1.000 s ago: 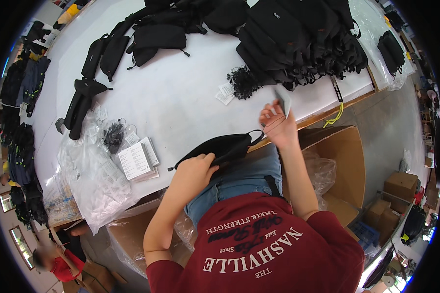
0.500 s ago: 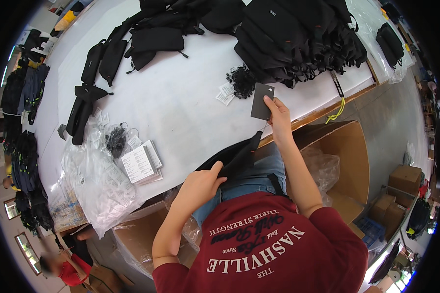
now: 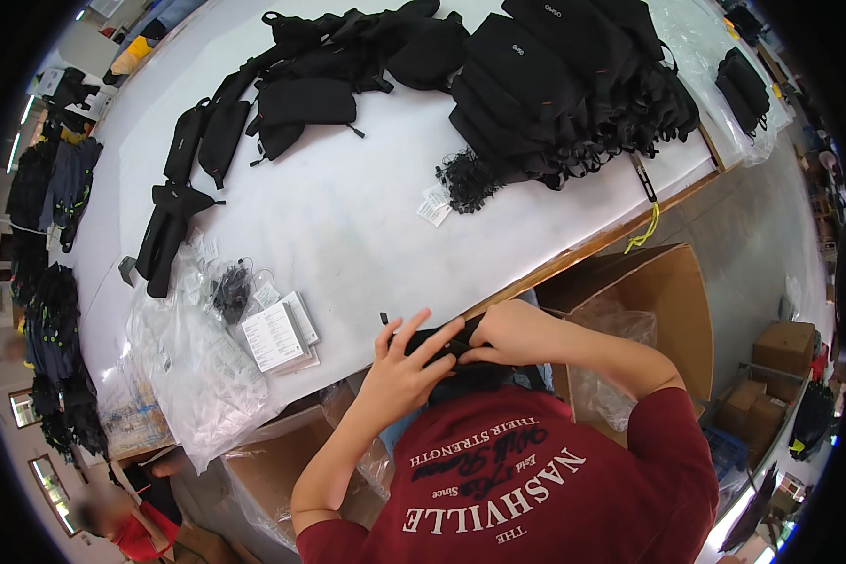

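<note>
A black fabric pouch [image 3: 449, 346] is held close against my body at the table's front edge. My right hand [image 3: 512, 334] is closed on its right part, with the fingertips bent in at the opening. Across the left side of the pouch lies my left hand [image 3: 406, 365], its fingers spread and touching the fabric. The grey hang tag is out of sight. On the tabletop left of my hands stand stacked white printed cards [image 3: 274, 338], beside a bunch of black tag cords [image 3: 232, 289].
Several black pouches [image 3: 305, 101] lie in an arc on the white table [image 3: 338, 221]. Black bags [image 3: 573, 75] are heaped at the far right, with more cords [image 3: 468, 179] next to them. Clear plastic bags [image 3: 193, 367] cover the left corner. An open carton [image 3: 672, 301] stands below the edge.
My right hand has come down and inward from above the table to the pouch. The grey tag it held has gone from view. My left hand's fingers have spread out.
</note>
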Demonstrator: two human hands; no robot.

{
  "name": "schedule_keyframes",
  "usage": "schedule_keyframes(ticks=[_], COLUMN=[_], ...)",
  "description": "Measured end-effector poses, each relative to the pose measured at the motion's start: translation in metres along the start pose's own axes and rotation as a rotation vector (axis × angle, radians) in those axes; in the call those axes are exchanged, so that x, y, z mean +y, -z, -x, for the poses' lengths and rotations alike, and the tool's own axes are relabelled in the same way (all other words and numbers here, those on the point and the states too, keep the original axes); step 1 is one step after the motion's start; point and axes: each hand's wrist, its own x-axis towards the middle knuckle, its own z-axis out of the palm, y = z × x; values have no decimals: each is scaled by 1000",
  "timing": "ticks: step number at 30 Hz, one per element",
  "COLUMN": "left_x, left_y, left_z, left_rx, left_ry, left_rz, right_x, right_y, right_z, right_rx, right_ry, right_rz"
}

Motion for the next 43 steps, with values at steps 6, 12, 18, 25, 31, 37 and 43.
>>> schedule_keyframes(ticks=[6,12,18,25,31,37,43], left_x=[-8,-44,-122,-118,-89,-29,-39], left_y=[-12,-24,-84,-91,-34,33,7], left_z=[1,-54,-114,-121,-111,-68,-37], left_rx=[-114,213,322,398,556,259,911], left_ry=[-27,359,437,465,585,219,569], left_rz=[225,552,48,162,682,178,405], right_x=[1,23,16,17,15,-10,-26], right_y=[3,-21,-17,10,30,58,53], right_z=[18,25,37,52,50,31,7], right_rx=[-56,79,174,342,451,596,826], right_ry=[88,147,73,19,93,181,211], right_rz=[-267,-227,-45,-13,98,220,289])
